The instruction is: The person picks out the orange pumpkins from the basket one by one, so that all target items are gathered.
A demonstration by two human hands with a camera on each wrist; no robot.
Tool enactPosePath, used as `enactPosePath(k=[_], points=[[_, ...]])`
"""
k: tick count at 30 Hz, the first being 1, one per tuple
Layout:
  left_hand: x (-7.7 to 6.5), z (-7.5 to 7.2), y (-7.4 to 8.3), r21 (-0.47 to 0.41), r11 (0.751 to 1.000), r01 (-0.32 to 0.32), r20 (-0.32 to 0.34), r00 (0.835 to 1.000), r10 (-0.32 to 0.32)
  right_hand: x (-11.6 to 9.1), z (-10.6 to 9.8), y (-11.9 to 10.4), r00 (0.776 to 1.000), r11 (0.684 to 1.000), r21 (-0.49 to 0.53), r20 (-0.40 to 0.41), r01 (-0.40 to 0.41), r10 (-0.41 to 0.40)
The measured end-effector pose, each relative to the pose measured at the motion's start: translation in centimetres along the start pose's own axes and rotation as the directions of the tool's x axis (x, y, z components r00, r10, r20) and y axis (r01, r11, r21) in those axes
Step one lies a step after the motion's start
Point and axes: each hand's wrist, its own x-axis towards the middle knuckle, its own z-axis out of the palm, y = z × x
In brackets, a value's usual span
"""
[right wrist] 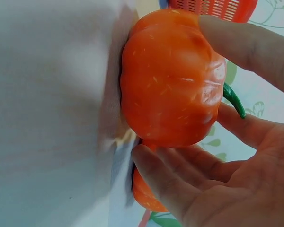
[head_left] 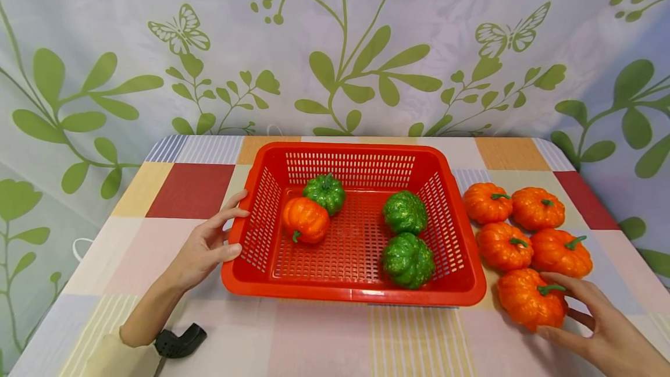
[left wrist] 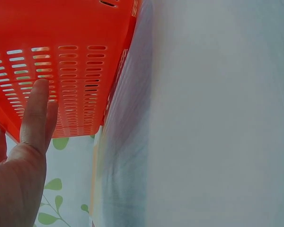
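Observation:
A red plastic basket holds three green pumpkins, one near the back left and two on the right, plus one orange pumpkin. My left hand touches the basket's left side, thumb at the rim; in the left wrist view its straight fingers lie against the slotted outer wall. At the right, my right hand holds an orange pumpkin with a green stem, thumb on one side and fingers on the other. The right wrist view shows that pumpkin close up, right at the tablecloth.
Several more orange pumpkins sit in a cluster right of the basket, behind the held one. A checked cloth covers the table. By the left sleeve is a black curved object. Behind the table hangs a leaf-patterned curtain.

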Motion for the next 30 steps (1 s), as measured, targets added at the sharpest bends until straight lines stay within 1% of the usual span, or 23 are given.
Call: enactPosePath(k=[4, 8, 12, 18, 20, 24, 27, 30], points=[[0.0, 0.0, 0.0, -0.003, 1.0, 0.001, 0.002, 1.0, -0.001, 0.0, 0.0, -0.6, 1.0, 1.0, 0.005, -0.02, 0.0, 0.001], [0.0, 0.0, 0.0, -0.008, 1.0, 0.0, 0.004, 1.0, 0.0, 0.1, -0.1, -1.1, 0.998, 0.999, 0.02, -0.05, 0.025, -0.024], [0.0, 0.0, 0.0, -0.002, 1.0, 0.0, 0.003, 1.0, 0.0, 0.1, -0.1, -1.7, 0.996, 0.997, 0.056, -0.073, 0.056, -0.051], [-0.1, -0.2, -0.2, -0.003, 1.0, 0.017, 0.009, 1.0, -0.017, -0.2, -0.4, -2.6, 0.992, 0.999, 0.038, -0.125, 0.037, -0.032], [-0.1, -0.2, -0.2, 0.0, 1.0, 0.025, 0.012, 1.0, -0.025, -0.2, -0.4, -2.9, 0.988, 0.998, 0.047, -0.15, 0.045, -0.038], [-0.1, -0.3, -0.3, 0.009, 1.0, 0.025, 0.009, 1.0, -0.025, -0.1, -0.4, -3.9, 0.981, 0.995, 0.063, -0.181, 0.083, -0.07], [0.0, -0.3, -0.3, 0.013, 1.0, 0.019, 0.004, 1.0, -0.019, 0.1, -0.5, -5.0, 0.979, 0.993, 0.065, -0.186, 0.098, -0.085], [0.0, -0.2, -0.2, 0.012, 1.0, 0.024, 0.001, 1.0, -0.024, 0.4, -0.7, -6.4, 0.972, 0.982, 0.091, -0.187, 0.163, -0.144]])
